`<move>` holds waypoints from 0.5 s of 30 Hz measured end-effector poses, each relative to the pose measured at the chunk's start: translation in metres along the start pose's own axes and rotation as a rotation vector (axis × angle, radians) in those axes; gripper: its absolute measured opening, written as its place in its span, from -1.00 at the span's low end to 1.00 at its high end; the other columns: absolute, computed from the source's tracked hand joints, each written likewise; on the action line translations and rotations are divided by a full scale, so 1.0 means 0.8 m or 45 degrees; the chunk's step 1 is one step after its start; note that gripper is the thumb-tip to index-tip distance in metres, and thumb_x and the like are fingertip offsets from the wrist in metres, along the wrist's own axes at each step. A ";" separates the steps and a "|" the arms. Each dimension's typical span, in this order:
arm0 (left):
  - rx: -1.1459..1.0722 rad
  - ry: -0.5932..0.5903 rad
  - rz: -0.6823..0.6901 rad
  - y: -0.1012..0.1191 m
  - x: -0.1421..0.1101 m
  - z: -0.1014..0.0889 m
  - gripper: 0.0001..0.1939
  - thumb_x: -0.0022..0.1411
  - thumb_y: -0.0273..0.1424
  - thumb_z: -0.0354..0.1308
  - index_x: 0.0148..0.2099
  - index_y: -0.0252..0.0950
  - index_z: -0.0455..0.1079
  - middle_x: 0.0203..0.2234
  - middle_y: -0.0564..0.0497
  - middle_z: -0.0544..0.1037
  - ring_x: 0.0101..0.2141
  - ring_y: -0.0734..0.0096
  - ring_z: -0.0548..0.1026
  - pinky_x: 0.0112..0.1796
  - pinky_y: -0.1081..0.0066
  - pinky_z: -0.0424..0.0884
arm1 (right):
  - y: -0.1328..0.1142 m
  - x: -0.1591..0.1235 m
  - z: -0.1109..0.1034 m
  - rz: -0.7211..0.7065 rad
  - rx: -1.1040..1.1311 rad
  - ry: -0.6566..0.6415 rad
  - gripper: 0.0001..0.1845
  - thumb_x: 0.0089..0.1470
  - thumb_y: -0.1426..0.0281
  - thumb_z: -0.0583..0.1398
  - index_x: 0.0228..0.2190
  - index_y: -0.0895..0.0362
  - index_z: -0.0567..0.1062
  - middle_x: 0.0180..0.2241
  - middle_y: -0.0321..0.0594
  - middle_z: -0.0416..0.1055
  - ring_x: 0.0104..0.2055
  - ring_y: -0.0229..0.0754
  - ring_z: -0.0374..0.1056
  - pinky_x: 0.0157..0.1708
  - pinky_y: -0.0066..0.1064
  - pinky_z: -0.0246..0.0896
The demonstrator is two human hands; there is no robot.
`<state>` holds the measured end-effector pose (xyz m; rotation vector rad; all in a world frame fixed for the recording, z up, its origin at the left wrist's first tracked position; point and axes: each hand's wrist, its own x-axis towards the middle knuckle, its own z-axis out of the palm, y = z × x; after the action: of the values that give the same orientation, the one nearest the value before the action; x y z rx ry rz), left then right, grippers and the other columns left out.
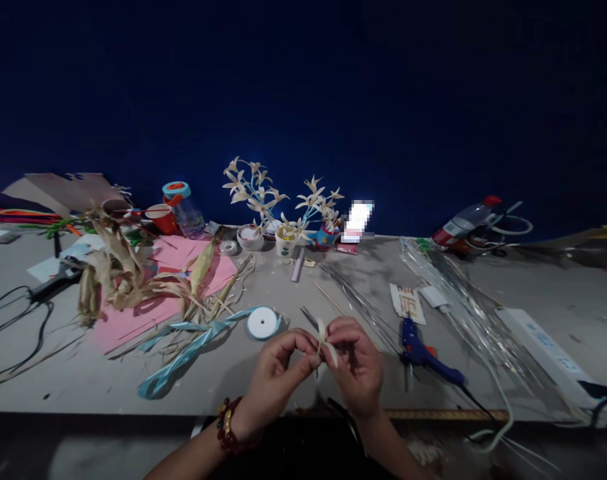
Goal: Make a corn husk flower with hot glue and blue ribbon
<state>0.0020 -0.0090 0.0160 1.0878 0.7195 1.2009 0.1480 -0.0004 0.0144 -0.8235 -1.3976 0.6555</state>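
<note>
Between my two hands, just above the front of the table, is a small pale flower of corn-husk-like petals (pixel 322 331). My left hand (pixel 288 363) pinches it at its base, thumb against forefinger. From the other side my right hand (pixel 357 363) closes its fingers on a petal. A thin dark stem end shows below the fingertips. Behind the flower lies a dark pointed tool (pixel 308 316), partly hidden by my hands. To the left is a spool (pixel 262 323) with light blue ribbon (pixel 183 363) trailing from it.
Dried corn husks (pixel 128 273) lie on pink paper (pixel 218 263) at left. Finished flower sprays (pixel 256 190) stand in cups at the back. Wires (pixel 358 300), a blue glue gun (pixel 426 353) and a power strip (pixel 543 347) are on the right. A bottle (pixel 466 223) leans behind.
</note>
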 end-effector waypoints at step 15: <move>-0.095 -0.022 -0.057 -0.010 0.006 -0.015 -0.88 0.20 -0.35 0.30 -0.33 -0.29 0.53 -0.37 -0.05 0.54 -0.28 0.32 0.44 -0.19 0.38 0.30 | -0.002 -0.007 -0.007 0.010 0.019 -0.006 -0.84 0.11 0.58 0.19 -0.35 0.07 0.47 -0.35 -0.25 0.33 -0.27 -0.18 0.32 -0.30 -0.37 0.26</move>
<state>-0.0049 -0.0014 0.0047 1.0137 0.6773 1.1698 0.1527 -0.0064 0.0121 -0.8160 -1.3929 0.6734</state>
